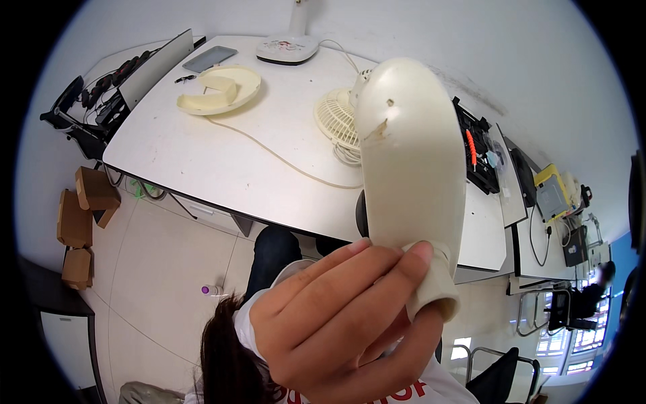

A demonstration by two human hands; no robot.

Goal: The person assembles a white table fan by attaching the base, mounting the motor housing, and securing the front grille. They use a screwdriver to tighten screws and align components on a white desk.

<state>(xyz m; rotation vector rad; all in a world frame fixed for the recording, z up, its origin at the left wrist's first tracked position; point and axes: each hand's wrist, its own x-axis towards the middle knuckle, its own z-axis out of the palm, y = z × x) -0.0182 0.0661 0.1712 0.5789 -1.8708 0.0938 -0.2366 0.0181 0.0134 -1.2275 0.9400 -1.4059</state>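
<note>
My left hand (336, 323) is raised close to the camera and is shut on the narrow lower end of a cream plastic curved part (410, 161). The part is long and rounded, with a small chip and a hole near its top. My fingers wrap across its front and my thumb lies underneath. Behind the part, a small cream fan head (336, 118) lies on the white table (202, 161), its cord (269, 151) trailing across the top. My right hand is out of view.
On the table's far side are a cream round base (219, 87), a grey tray (210, 58) and a white round device (287, 48). A black tool case (479, 158) sits to the right. Cardboard boxes (84, 215) and a small bottle (210, 290) are on the floor. Another person (599, 286) sits far right.
</note>
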